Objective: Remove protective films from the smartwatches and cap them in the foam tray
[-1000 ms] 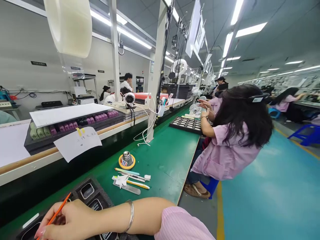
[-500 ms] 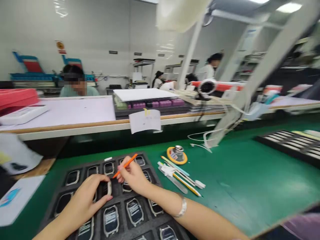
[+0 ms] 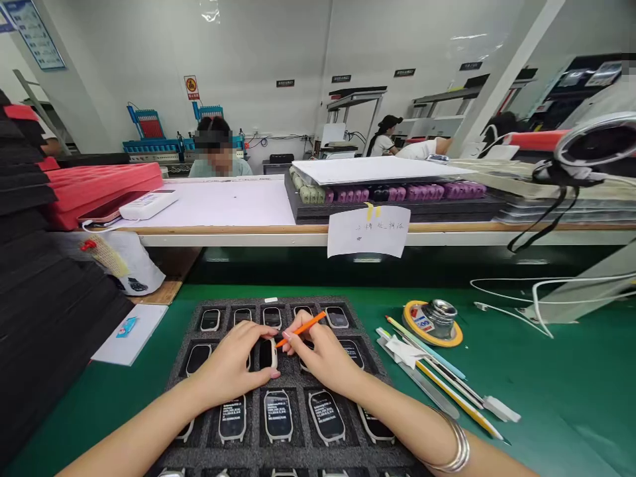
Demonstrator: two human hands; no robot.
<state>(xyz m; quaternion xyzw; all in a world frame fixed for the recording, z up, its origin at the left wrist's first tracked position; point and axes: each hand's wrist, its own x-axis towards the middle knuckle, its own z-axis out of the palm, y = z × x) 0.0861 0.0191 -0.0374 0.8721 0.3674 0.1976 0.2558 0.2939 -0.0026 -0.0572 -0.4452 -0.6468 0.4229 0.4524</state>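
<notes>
A dark foam tray [image 3: 253, 414] on the green bench holds several smartwatch bodies, some with lit text on their screens. My left hand [image 3: 238, 361] grips one smartwatch [image 3: 268, 354] between thumb and fingers, tilted on edge at its slot so its side faces right. In my right hand [image 3: 318, 348] is an orange pen-like stick [image 3: 304, 329], pinched near its lower end. The stick's tip points at the side of the held watch and seems to touch it. Another watch [image 3: 278, 415] lies face up in the slot nearer me.
Right of the tray lie a metal-topped bottle [image 3: 440, 318] on a yellow-rimmed disc, a yellow pencil-like stick [image 3: 460, 399] and other slim tools. A raised shelf [image 3: 238, 205] crosses behind. Black foam sheets [image 3: 44, 298] are stacked at left. A person [image 3: 216, 149] sits opposite.
The camera view has swung right to left, so the tray and hands appear farther right. My hands keep the same hold on the watch and orange stick.
</notes>
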